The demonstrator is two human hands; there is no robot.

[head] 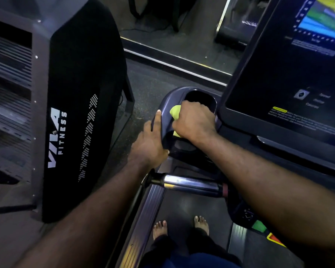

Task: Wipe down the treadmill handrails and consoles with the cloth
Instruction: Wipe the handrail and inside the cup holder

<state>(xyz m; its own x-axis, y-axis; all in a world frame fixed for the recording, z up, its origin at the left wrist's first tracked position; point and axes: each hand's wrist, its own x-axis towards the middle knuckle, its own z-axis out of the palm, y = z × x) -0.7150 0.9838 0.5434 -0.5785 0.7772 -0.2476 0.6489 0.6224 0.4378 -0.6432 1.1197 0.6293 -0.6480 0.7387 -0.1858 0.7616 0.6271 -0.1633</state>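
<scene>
**A:** Where is the cloth point(175, 110) in all this?

**B:** It is bunched in the right hand point(194, 122), whose fingers curl tight round it; the fist presses it onto the inner slope of the cup-holder tray point(167, 99); only yellow-green corners show.

**A:** And the left hand point(149, 144)?

**B:** It lies against the tray's outer wall, forefinger straight, holding nothing; it looks like a brace.

**A:** How should this wipe go?

**B:** My judgement: open the wad flatter, so more cloth meets the plastic; follow the tray's curve from rim down into the dark recess; use short overlapping strokes; lean on the brace, not the wiping fist.

**A:** Any hazards?

**B:** The console screen point(290, 70), just right of the tray, is lit, so a stray knuckle might press something; the chrome handrail grip point(190, 183), on the tray's near side, probably awaits its turn.
</scene>
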